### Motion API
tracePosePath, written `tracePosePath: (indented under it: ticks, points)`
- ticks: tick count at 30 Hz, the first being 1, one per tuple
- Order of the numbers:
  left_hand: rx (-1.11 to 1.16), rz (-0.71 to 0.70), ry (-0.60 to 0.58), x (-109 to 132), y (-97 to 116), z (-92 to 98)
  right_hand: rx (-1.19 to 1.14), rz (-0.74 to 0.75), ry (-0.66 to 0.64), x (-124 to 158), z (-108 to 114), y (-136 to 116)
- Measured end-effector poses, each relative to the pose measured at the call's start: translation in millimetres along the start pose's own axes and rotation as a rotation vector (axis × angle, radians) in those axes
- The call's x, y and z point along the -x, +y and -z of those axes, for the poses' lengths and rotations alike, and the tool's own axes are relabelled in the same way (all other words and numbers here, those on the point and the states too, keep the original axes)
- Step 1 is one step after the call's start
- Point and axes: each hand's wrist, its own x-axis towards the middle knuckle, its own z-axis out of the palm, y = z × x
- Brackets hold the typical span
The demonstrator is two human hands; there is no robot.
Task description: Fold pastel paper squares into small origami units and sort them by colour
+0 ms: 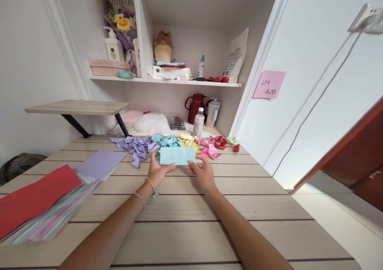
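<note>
A light blue sheet of paper (177, 156), a wide rectangle that looks folded, is held up over the table between both hands. My left hand (158, 168) pinches its left end, thumb along the lower edge. At the lower right corner my right hand (203, 169) grips it between thumb and fingers. Just behind the sheet lie folded paper pieces in colour groups: purple ones (139, 147), blue ones (166, 140), yellow ones (189, 141), pink ones (211, 148) and red ones (220, 142). The sheet hides part of the blue group.
On the left lies a fanned stack of coloured paper (67, 214) with a red sheet (36, 198) and a purple sheet (100, 163) on top. A small raised shelf (77, 107) stands behind it. A bottle (198, 122) and a dark red jug (196, 107) stand at the back.
</note>
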Motion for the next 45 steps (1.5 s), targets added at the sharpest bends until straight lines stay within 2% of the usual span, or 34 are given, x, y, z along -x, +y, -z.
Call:
tracePosePath:
  ticks: [4, 9, 13, 15, 19, 24, 28, 31, 34, 40, 45]
  points:
    - [0.091, -0.005, -0.047, -1, 0, 3.5, 0.039, 0.052, -0.030, 1, 3, -4]
    - [0.120, -0.090, -0.021, -4, 1, 8.7, 0.128, 0.070, -0.252, 7, -1, -5]
    - [0.065, -0.026, -0.097, -4, 1, 7.9, 0.222, 0.106, -0.446, 11, -2, 0]
    - [-0.014, 0.013, -0.129, -4, 0, 6.6, 0.290, 0.125, -0.482, 10, -1, 2]
    - [-0.088, 0.033, -0.149, -3, -1, 6.8, 0.383, 0.177, -0.427, 4, 5, 0]
    - [-0.086, 0.033, -0.208, -1, 2, 7.4, 0.290, 0.199, -0.350, -3, 12, -9]
    - [-0.126, 0.053, -0.284, 4, 2, 2.0, 0.288, 0.225, -0.200, -5, 13, -8]
    - [-0.150, 0.024, -0.266, 7, 2, -1.6, 0.273, 0.187, -0.112, -5, 11, -5]
    - [-0.163, -0.021, -0.201, 6, 3, -2.2, 0.246, 0.164, -0.120, -4, 9, -3]
    - [-0.119, -0.022, -0.188, 4, 1, 0.4, 0.179, 0.117, -0.142, -3, 7, 0]
    - [-0.083, -0.054, -0.217, 4, -3, -2.4, 0.027, 0.016, -0.057, -4, 4, 4]
